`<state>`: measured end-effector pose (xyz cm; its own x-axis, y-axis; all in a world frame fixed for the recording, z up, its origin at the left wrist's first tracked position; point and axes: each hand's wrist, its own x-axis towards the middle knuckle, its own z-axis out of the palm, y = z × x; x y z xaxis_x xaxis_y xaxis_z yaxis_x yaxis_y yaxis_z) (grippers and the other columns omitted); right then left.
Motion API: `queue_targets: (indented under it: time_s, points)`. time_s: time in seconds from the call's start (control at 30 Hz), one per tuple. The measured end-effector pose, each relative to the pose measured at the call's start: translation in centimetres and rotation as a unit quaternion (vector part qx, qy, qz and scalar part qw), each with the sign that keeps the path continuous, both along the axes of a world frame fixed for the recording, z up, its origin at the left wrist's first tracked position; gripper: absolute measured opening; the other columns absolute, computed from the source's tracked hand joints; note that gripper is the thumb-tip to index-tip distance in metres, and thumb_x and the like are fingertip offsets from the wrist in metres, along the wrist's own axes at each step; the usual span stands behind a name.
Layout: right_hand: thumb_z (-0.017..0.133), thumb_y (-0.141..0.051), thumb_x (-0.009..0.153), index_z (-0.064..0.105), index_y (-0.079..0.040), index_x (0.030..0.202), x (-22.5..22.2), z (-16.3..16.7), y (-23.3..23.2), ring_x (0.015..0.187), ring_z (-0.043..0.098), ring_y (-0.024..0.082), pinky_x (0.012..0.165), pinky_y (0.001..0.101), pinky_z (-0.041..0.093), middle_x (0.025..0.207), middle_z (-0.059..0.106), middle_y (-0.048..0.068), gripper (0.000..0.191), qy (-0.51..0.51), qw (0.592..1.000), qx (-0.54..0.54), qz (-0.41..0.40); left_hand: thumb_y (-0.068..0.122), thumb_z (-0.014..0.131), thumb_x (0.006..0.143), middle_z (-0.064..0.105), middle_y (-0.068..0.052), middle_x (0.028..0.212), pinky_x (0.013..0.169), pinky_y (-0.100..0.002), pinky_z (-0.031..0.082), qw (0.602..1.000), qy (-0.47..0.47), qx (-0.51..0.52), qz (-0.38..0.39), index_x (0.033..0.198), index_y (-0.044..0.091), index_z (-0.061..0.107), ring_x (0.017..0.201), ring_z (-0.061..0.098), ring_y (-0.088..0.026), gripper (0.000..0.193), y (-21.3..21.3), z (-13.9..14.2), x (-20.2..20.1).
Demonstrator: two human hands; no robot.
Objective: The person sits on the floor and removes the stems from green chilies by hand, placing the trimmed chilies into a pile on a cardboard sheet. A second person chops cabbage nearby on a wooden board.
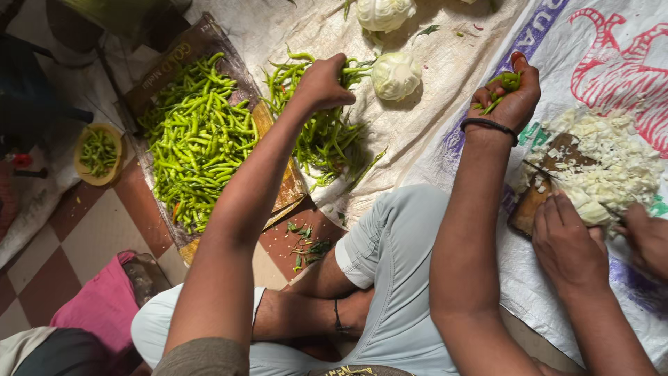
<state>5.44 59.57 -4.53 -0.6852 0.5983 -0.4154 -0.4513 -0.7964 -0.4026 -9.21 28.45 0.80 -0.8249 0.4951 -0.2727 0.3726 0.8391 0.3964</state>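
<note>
Head view: left hand (321, 83) grips chillies (327, 136) beside cauliflower (395, 75); right hand (508, 94) clutches chilli stems (502, 87). Risk: loose stems may spill.

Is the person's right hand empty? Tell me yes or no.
No: the right hand is cupped around a small bunch of green chilies, while the left hand reaches into the chili pile.

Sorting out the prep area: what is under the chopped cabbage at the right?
A brown board on a printed sack. The chopped cabbage covers most of the board; its far end cannot be seen.
</note>
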Motion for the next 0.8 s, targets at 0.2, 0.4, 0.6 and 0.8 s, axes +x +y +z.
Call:
queue_targets:
  time_s: [0.2,0.4,0.6,0.8]
  points:
    - [0.073,-0.019,0.089,0.068,-0.004,0.11,-1.4,0.7,-1.5,0.05,0.039,0.007,0.042,0.0245,0.026,0.064,0.044,-0.002,0.027,-0.02,0.999,0.004,0.03,0.048,0.095,0.067,0.062,-0.018,0.139,0.109,-0.043,0.047,0.99,0.004,0.116,0.076,0.14,0.008,0.056,0.128,0.06,-0.033,0.092,-10.4,0.5,1.5]
    - [0.073,-0.018,0.089,0.069,-0.001,0.113,-1.1,1.9,-1.7,0.051,0.039,0.007,0.043,0.0244,0.026,0.066,0.045,-0.002,0.03,-0.031,0.999,0.032,0.016,0.056,0.097,0.056,0.048,-0.02,0.148,0.113,-0.044,0.043,0.961,-0.087,0.115,0.237,0.155,0.017,0.036,0.135,0.051,-0.036,0.122,-9.6,-3.2,6.3]
    - [0.073,-0.018,0.087,0.071,-0.002,0.11,-1.6,3.1,-2.7,0.048,0.038,0.008,0.041,0.0257,0.027,0.064,0.043,-0.002,0.028,-0.026,0.997,0.055,0.05,0.04,0.098,0.059,0.059,-0.017,0.14,0.109,-0.045,0.039,0.965,-0.029,0.119,0.232,0.149,0.019,0.045,0.131,0.054,-0.036,0.107,-3.2,-3.6,7.2]
    - [0.073,-0.017,0.1,0.067,-0.008,0.117,-1.0,4.5,-4.7,0.058,0.044,0.005,0.048,0.0219,0.028,0.081,0.06,-0.003,0.019,0.025,0.975,0.041,0.217,0.021,0.081,0.077,0.074,-0.014,0.13,0.104,-0.037,0.052,0.951,0.054,0.224,0.207,0.123,0.014,0.073,0.121,0.068,-0.027,0.047,-7.9,-0.5,7.3]
